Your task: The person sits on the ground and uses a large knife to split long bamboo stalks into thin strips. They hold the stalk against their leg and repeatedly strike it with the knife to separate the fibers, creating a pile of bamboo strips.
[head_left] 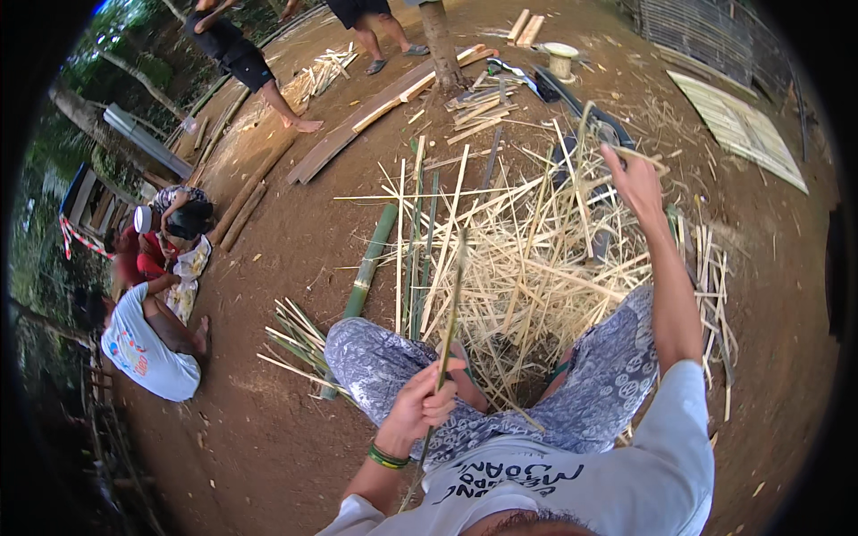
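My left hand [420,402], in front of my lap, is closed around a long thin bamboo strip [454,295] that stands nearly upright and passes down beside my wrist. My right hand [636,183] is stretched far out to the front right, its fingers bent around something I cannot make out. Thin pale pieces and a curled shaving [584,134] show at its fingertips. Between and beyond my crossed legs [590,393] spreads a heap of pale bamboo strips and shavings [527,277].
A green bamboo pole [371,259] lies left of the heap, with cut strips [299,339] by my knee. Beyond are planks [357,125], a tree trunk [441,45] and a pale spool-shaped stand [560,61]. A slatted panel [737,125] lies far right. Several people sit or stand left and ahead.
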The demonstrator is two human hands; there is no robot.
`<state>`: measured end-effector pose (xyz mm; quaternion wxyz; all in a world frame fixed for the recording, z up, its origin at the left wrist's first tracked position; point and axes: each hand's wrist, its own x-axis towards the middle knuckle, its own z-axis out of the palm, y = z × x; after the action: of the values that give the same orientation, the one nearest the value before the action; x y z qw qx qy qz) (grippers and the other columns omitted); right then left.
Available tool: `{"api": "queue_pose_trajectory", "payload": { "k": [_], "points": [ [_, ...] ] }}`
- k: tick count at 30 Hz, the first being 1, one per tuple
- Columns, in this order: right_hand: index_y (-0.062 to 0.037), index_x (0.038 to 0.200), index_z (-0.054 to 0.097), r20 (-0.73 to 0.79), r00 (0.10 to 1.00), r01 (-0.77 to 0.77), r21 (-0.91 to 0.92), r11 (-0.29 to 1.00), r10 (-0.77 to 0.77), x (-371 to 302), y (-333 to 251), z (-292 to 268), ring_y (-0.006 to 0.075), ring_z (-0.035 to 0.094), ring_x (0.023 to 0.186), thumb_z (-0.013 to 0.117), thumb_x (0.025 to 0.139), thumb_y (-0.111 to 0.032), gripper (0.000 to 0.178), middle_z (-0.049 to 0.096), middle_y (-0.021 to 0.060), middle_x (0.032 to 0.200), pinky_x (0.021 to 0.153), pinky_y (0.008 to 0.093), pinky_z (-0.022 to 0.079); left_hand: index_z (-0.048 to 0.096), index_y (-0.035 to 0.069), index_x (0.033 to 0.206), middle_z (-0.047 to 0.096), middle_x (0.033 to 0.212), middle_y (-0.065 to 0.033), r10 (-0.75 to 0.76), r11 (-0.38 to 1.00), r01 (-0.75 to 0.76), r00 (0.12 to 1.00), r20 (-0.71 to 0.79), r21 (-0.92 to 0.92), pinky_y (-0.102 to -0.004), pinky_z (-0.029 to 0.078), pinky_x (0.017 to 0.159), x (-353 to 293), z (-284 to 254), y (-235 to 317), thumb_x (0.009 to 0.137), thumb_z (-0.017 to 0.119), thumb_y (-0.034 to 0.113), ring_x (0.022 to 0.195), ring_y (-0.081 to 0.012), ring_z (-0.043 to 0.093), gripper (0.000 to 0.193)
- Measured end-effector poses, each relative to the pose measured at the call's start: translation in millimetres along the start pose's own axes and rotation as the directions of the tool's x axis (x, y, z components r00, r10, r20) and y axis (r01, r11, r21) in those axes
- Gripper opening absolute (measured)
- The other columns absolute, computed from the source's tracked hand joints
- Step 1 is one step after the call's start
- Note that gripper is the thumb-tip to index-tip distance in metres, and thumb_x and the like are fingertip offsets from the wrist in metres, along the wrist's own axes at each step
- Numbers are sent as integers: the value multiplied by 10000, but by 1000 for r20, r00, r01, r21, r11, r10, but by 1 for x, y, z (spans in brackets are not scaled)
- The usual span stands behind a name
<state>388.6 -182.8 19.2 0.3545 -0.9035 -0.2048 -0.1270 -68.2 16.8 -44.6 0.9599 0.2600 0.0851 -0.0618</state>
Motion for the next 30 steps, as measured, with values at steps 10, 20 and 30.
{"api": "queue_pose_trajectory", "payload": {
  "k": [10,20,30],
  "points": [
    [-48,784,710,384,861,255,244,936,-334,-96,-63,46,112,377,401,496,943,-685,691,483,-17,504,382,331,275,450,-6,1402,350,656,43,221,965,-199,968,-120,172,-201,334,417,57,20,29,1110,351,272,520,-50,350,415],
    [-107,574,601,138,617,739,237,630,-775,-146,-98,70,160,351,321,584,836,-764,707,393,7,399,388,381,270,405,112,794,315,558,45,195,950,-158,974,-118,268,-206,239,356,84,27,36,1102,377,253,434,-43,277,340],
    [-50,734,669,11,998,55,321,945,-62,-20,-43,47,100,334,373,448,973,-679,708,419,-54,464,374,302,270,260,139,1580,284,600,48,-83,983,81,996,9,164,-202,262,396,36,29,10,1103,372,208,455,-52,281,494]
  ]
}}
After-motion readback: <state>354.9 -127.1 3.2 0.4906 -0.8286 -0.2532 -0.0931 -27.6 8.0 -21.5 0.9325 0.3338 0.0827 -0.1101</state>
